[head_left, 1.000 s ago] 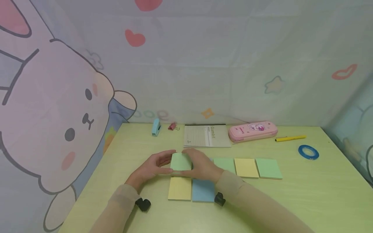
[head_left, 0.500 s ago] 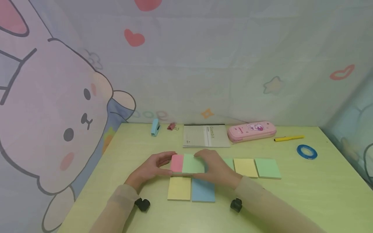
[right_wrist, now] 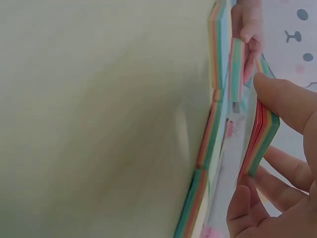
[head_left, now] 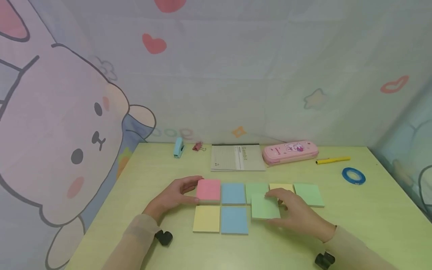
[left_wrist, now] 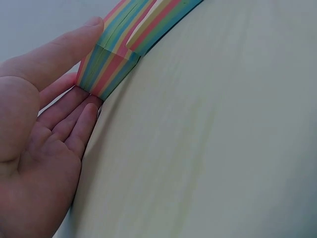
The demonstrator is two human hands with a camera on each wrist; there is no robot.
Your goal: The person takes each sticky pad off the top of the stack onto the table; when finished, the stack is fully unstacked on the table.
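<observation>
Two hands are being used over a desk (head_left: pixel 371 225) with little pads of sticky paper laid in rows. The pink pad (head_left: pixel 208 190) is the landmark here. It is being held at its side by the left hand (head_left: pixel 172 195), with the thumb on top and the fingers flat against its edge, as the left wrist view shows. Just to the right of the pink pad a blue pad (head_left: pixel 233 193) is lying, and beyond that a green, a yellow and another green one. Below the pink pad a yellow pad (head_left: pixel 206 219) and a second blue pad (head_left: pixel 234 220) are lying.

A green pad (head_left: pixel 265 207) is being pinched by the right hand (head_left: pixel 297 215), thumb on one side and fingers on the other. It is being held two places to the right of the pink pad and a little lower, lifted and tilted, partly over the row behind it.

Some things could go wrong. The green pad could be dropped crooked if the pinch is being loosened too soon. The pads behind it could be bumped out of line by the fingers. Sheets could be fanned apart if only the top ones are being held.
</observation>
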